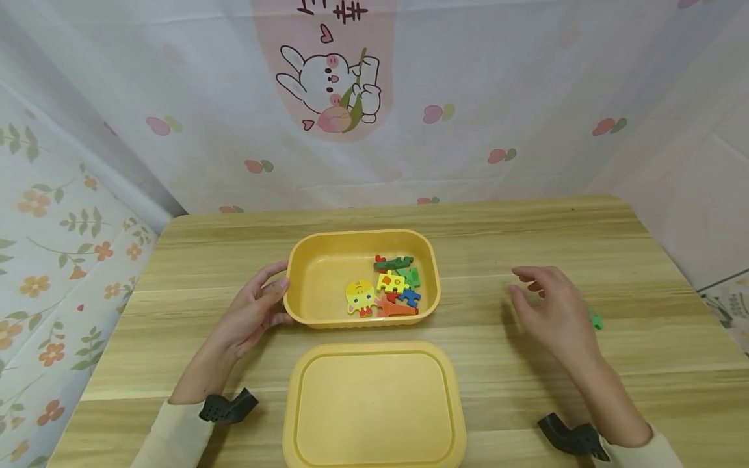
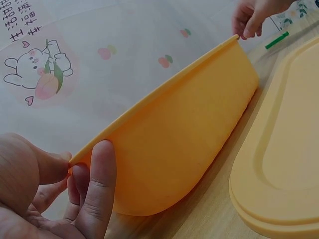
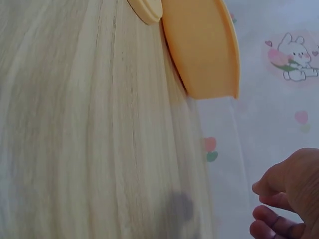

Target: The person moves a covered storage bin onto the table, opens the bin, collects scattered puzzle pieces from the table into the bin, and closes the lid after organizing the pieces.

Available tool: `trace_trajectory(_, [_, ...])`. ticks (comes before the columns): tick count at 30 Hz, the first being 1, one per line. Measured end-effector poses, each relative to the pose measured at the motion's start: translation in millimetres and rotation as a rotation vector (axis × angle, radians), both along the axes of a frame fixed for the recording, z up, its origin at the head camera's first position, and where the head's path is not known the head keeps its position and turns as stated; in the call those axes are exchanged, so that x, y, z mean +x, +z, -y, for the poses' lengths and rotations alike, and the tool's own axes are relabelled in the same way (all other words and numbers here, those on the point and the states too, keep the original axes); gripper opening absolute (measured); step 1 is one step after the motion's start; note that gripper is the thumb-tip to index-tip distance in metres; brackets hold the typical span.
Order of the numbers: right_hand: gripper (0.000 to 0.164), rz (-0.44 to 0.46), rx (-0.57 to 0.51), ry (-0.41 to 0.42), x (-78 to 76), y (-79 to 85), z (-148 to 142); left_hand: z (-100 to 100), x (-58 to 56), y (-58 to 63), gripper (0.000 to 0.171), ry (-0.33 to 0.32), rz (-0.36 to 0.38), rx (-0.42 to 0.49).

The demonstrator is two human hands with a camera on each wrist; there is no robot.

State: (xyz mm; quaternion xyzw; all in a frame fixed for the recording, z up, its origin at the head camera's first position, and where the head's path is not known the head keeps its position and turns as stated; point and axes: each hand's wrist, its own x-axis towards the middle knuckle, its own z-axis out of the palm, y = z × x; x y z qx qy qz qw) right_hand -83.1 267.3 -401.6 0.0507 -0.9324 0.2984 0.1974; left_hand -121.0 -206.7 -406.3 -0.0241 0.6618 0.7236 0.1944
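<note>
My left hand (image 1: 251, 312) grips the left end of a yellow plastic box (image 1: 328, 244); the left wrist view shows its thumb and fingers pinching the rim. Inside the box, toward its right side, lie several colourful puzzle pieces, among them a yellow animal-face piece (image 1: 361, 296), a yellow square piece (image 1: 391, 283), an orange piece (image 1: 400, 308) and a blue piece (image 1: 411, 298). To the right of the box, my right hand (image 1: 552, 315) hovers above the table, fingers loosely bent, with nothing visible between them. A green puzzle piece (image 1: 596, 321) lies partly hidden behind that hand.
The yellow lid (image 1: 374, 409) lies flat on the wooden table (image 1: 497, 416), just in front of the box. A printed curtain (image 1: 468, 78) hangs behind the table's far edge, and a floral cloth (image 1: 52, 279) covers the left side.
</note>
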Motion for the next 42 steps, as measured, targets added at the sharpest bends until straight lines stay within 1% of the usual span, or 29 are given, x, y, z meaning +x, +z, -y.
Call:
trace_trajectory(8, [0.031, 0.045, 0.028, -0.062, -0.9, 0.2, -11.7, 0.4, 0.0, -0.6, 0.055, -0.004, 0.004, 0.002])
trace_trajectory(14, [0.035, 0.085, 0.089, -0.094, -5.6, 0.4, -22.8, 1.4, 0.1, -1.1, 0.055, 0.002, -0.001, -0.006])
trace_trajectory(17, [0.039, 0.139, 0.115, -0.104, -6.2, 1.0, -28.8, 1.7, 0.0, -1.6, 0.055, 0.001, -0.002, -0.004])
trace_trajectory(22, [0.05, 0.269, 0.148, -0.116, -5.3, -0.9, -39.5, 1.9, 0.1, -1.8, 0.056, -0.002, 0.0, -0.001])
trace_trajectory(25, [0.053, 0.311, 0.18, -0.123, -5.1, -2.9, -43.5, 2.1, 0.5, -1.3, 0.057, -0.004, -0.002, 0.0])
trace_trajectory(32, [0.052, 0.349, 0.232, -0.138, -5.5, -5.9, -47.3, 1.3, 0.9, 0.2, 0.058, -0.01, -0.007, 0.0])
trace_trajectory(36, [0.047, 0.335, 0.264, -0.15, -4.8, -7.6, -51.5, 0.9, 0.8, -0.1, 0.058, -0.011, -0.004, -0.001])
trace_trajectory(40, [0.044, 0.361, 0.292, -0.168, -2.7, -7.1, -56.8, 1.1, 0.5, -0.4, 0.058, -0.011, -0.007, 0.0])
trace_trajectory(42, [0.043, 0.39, 0.3, -0.173, -2.0, -6.0, -58.9, 1.1, 0.3, -0.3, 0.059, -0.011, -0.007, 0.0])
